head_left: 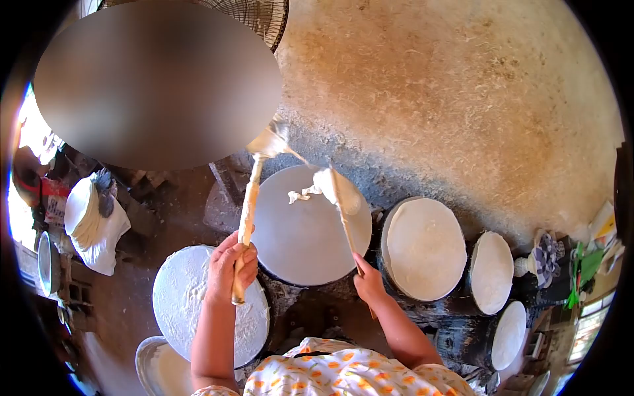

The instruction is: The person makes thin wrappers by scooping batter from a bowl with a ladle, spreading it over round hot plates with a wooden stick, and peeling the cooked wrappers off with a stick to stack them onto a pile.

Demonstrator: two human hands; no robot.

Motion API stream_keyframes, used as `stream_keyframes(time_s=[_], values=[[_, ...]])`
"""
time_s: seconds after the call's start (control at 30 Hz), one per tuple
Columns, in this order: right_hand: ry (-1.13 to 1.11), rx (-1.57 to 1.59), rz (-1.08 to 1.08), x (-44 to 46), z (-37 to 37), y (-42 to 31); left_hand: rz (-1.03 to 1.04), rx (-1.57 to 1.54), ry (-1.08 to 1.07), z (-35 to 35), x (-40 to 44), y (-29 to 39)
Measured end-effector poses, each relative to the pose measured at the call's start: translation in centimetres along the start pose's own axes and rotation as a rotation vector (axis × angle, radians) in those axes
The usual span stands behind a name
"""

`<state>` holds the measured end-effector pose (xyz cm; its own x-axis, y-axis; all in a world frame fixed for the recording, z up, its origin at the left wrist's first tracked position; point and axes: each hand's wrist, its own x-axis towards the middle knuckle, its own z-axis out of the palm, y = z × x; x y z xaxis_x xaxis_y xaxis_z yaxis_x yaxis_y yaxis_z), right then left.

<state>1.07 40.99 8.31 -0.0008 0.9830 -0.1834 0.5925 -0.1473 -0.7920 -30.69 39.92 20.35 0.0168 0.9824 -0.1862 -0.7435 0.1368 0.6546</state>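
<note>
My left hand [231,264] is closed round the thick handle of a wooden-handled scraper [249,201], held upright. Its broad head is smeared with pale batter, and a strand stretches from it to the right. In my right hand [370,284] is a thin wooden stick [345,221]. The stick's far end is at a lump of white batter [325,181] on the far right part of a round grey griddle [290,231]. A small blob of batter trails left of that lump. Both hands are in front of the griddle's near edge, apart from each other.
A round surface with batter smears [178,290] stands at left, above a basin [148,360]. To the right are griddles with pale round sheets [426,247], [492,270]. A stack of pale rounds [82,211] is far left. An earthen wall [449,99] rises behind.
</note>
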Motion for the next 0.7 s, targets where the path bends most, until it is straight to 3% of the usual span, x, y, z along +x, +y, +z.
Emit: stream_keyframes(time_s=[0.07,0.13,0.37,0.4,0.47,0.5,0.57,0.6,0.67,0.7], values=[[-0.054,-0.011,0.002,2.1,1.0,-1.6,0.019,0.093,0.032,-0.5,-0.4,-0.1],[-0.057,-0.067,-0.243,3.7,2.2,-2.0,0.038,0.245,0.073,-1.0,-0.7,-0.1],[-0.222,-0.044,-0.337,-0.5,1.7,-2.5,-0.002,0.397,0.161,-2.5,-1.7,-1.2],[-0.224,-0.047,-0.338,-0.8,0.8,-2.4,0.000,0.395,0.162,-2.4,-1.8,-1.3],[-0.238,-0.140,-0.073,-0.9,-1.3,-2.0,-0.008,0.380,0.195,-2.3,-2.0,-1.3],[-0.071,-0.049,-0.226,-0.1,-1.1,0.5,-0.004,0.378,0.200,-2.4,-2.1,-1.4],[0.134,0.036,-0.216,2.5,-0.8,1.9,0.000,0.387,0.157,-2.9,-2.3,-1.6],[0.129,0.037,-0.218,3.5,-0.8,1.1,0.002,0.388,0.163,-3.3,-2.5,-1.3],[-0.001,0.051,-0.079,5.0,-0.1,-0.7,-0.122,-0.136,0.034,-4.3,-2.9,-0.7],[-0.004,0.054,-0.079,4.7,0.7,-1.1,-0.122,-0.134,0.037,-4.0,-3.3,-0.7]])
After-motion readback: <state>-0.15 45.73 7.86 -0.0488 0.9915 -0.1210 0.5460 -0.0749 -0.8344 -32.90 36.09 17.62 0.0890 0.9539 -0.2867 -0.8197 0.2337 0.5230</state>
